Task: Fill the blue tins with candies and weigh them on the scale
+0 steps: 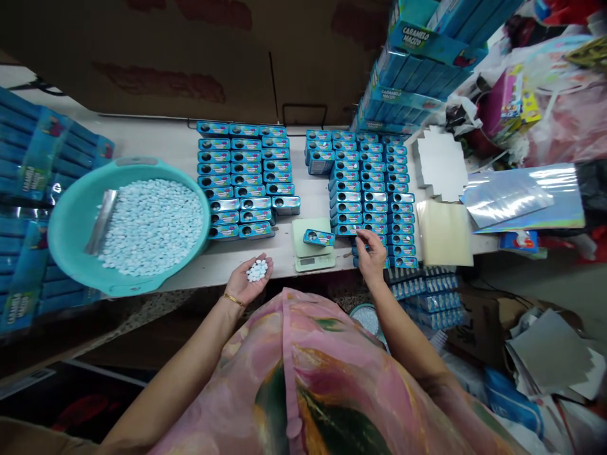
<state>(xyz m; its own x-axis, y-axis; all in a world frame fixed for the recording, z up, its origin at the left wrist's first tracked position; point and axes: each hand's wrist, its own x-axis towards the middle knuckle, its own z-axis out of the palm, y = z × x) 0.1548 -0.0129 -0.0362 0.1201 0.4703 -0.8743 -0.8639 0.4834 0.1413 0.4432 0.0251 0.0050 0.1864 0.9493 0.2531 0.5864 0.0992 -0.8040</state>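
Note:
My left hand (249,278) is cupped palm up at the table's front edge, with a small heap of white candies (257,270) lying in it. To its right, a blue candy tin (318,237) rests on a pale green kitchen scale (315,261). My right hand (372,253) is right of the scale, at the front of the rows of blue tins (348,207). Its thumb and fingertips are drawn together; whether something small is between them cannot be made out. A large turquoise basin (128,163) of white candies, with a metal scoop (101,221) inside, stands at left.
More blue tins (246,169) stand in rows behind the scale's left side. Stacked display boxes (403,79) rise at the back right, others (28,183) at far left. White card (441,161) and yellowish sheets (446,234) lie right. Cardboard (190,57) borders the back.

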